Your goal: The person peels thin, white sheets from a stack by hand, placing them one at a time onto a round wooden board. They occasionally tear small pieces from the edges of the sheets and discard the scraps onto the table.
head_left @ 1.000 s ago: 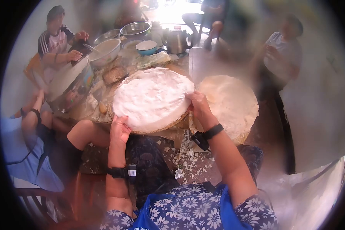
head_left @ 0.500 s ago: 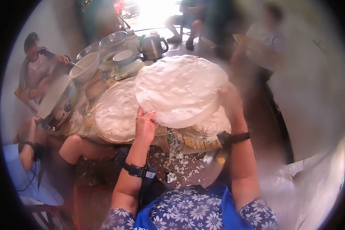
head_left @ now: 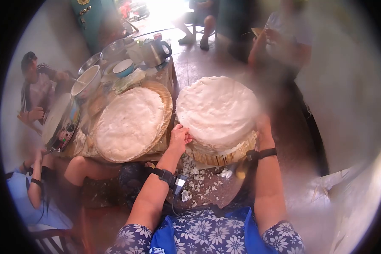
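Note:
A round white dough sheet tops a thick stack of similar sheets on a round woven straw tray in front of me. My left hand is at the stack's left edge, fingers closed in a pinch on the rim of the top sheet. At the right edge is my right hand, against the side of the stack; its fingers are blurred and partly hidden. To the left, another round white sheet lies on a second straw tray on the wooden table.
Bowls and a metal kettle crowd the table's far end. A person sits at the left by a round griddle; another's knee is nearer. White scraps litter the floor. A blurred person is at right.
The sheet my hands held up over both trays has come down to the right, onto the stack. The left tray's sheet is uncovered. My left hand has shifted right; my view has turned slightly.

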{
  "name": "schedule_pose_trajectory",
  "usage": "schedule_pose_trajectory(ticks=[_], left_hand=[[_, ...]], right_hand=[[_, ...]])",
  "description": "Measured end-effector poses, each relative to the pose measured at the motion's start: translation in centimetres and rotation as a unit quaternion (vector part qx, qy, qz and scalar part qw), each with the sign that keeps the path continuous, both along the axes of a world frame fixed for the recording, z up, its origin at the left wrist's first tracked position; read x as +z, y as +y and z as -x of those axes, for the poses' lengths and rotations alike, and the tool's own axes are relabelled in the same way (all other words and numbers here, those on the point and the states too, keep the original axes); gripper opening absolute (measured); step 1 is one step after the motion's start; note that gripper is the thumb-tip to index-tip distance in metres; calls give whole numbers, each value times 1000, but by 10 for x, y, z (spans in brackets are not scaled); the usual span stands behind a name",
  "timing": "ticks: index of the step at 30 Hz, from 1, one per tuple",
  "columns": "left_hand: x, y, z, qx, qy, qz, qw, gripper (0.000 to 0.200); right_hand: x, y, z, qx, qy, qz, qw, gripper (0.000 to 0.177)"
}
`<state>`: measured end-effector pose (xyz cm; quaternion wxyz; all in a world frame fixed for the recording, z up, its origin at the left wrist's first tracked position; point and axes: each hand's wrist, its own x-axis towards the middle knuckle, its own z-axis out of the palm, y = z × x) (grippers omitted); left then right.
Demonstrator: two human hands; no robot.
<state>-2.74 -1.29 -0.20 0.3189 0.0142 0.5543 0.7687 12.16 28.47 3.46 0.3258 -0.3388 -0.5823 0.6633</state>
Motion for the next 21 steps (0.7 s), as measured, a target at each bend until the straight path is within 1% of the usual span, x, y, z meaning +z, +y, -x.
schedule_pose_trajectory(ticks=[2,5,8,9,12,15,17,19,21], left_hand=[[-1,-3,1,-8,3,-1,1000,8],[4,-6,1,-19,12,18,1000,5],[0,-3,4,-25,15,31,999,4],[1,-2,4,-23,18,37,999,5],[3,-2,5,-30,14,38,999,4],[6,0,2,-22,-2,31,999,5],[6,1,2,-20,-7,31,999,5],[5,3,2,-15,-10,33,999,5],[4,5,1,-5,-11,36,999,5]], right_hand=[[3,1,-1,-16,-32,-17,999,16],[0,4,0,-24,-21,-10,999,17],[0,9,-4,-7,-114,-157,981,17],[3,5,-6,-13,-101,-147,984,19],[1,8,-4,-45,-171,-194,965,27],[-16,27,2,-63,-226,-310,921,37],[-39,45,7,-64,-230,-372,897,39],[-44,49,8,-63,-227,-405,883,40],[-45,49,7,-62,-215,-398,890,40]])
